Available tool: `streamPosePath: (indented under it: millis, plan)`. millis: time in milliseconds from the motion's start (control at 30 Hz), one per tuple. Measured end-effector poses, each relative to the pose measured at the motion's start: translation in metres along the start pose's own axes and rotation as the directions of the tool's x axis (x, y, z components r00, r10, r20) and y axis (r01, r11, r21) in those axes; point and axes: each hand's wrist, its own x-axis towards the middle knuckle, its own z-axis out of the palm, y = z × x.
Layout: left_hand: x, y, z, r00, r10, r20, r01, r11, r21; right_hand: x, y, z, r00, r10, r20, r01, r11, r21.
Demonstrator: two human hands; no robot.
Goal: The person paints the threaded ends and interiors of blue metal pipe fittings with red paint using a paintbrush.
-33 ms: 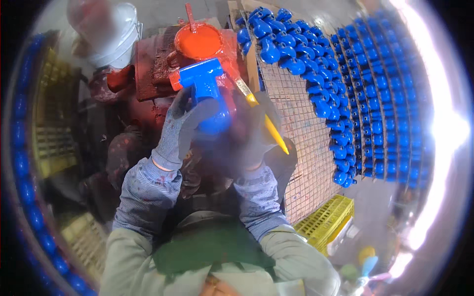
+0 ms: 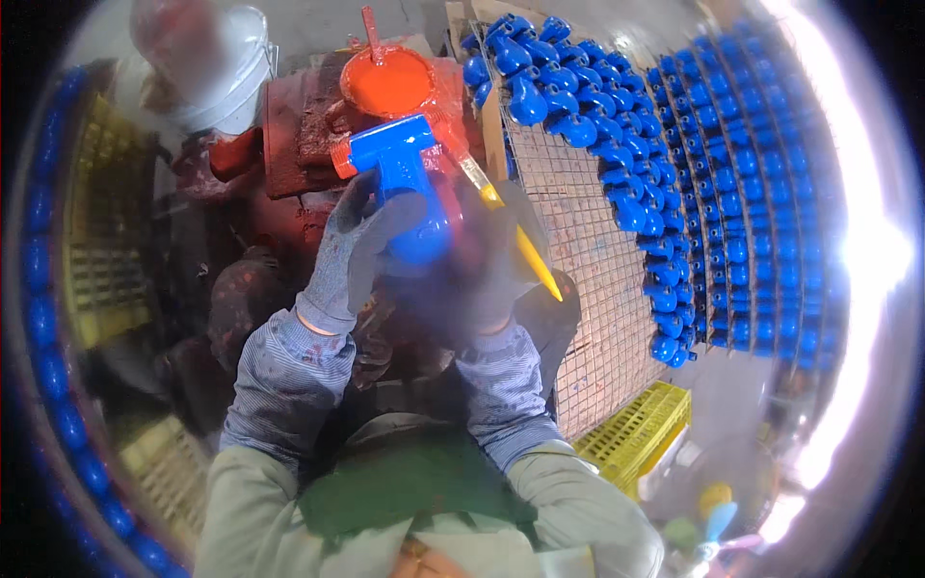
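At 11 o'clock in your view, a glossy blue T-shaped fitting (image 2: 393,144) is held up off the bench, its crossbar at the top and its rounded body pointing down toward you. Your gloved left hand (image 2: 349,246) is clamped on the body from the 8 o'clock side. The crossbar ends at 9 o'clock in a red ribbed collar (image 2: 341,157).

Your gloved right hand (image 2: 499,255) is closed on a brush (image 2: 492,197), but blur hides how its separate fingers sit. The yellow handle slants down toward 5 o'clock, and the red-coated head reaches up beside the fitting's 3 o'clock end; you cannot tell whether they touch.

Just beyond the fitting, toward 12 o'clock, a pot (image 2: 344,96) of red paint holds a red stick (image 2: 370,29), which leans on its far rim. The red-stained bench (image 2: 287,144) lies around it. A white bucket (image 2: 236,72) stands between 10 and 11 o'clock.

At 2 o'clock, blue castings (image 2: 578,132) crowd the far and outer parts of a wire mesh rack (image 2: 583,255). A yellow crate (image 2: 631,433) lies near 4 o'clock.
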Motion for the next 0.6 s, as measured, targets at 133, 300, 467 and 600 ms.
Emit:
streamPosePath:
  millis: [133,300,467,600]
  plan:
    - [0.001,0.012,0.005,0.964,-0.254,0.075,0.265,0.916,-0.302,0.01,0.007,-0.006,1.0,0.005,-0.007,-0.005,1.0,0.018]
    - [0.003,0.023,0.009,0.928,-0.344,0.143,0.372,0.848,-0.377,0.016,0.01,-0.013,1.0,0.003,-0.017,-0.003,1.0,0.03]
    - [0.003,0.021,0.008,0.908,-0.374,0.188,0.417,0.767,-0.488,0.02,0.015,-0.023,0.997,-0.051,-0.056,0.05,0.999,-0.009]
    - [0.004,0.016,0.003,0.93,-0.311,0.197,0.368,0.823,-0.432,0.028,0.004,-0.027,0.94,-0.312,-0.138,0.264,0.922,-0.285]
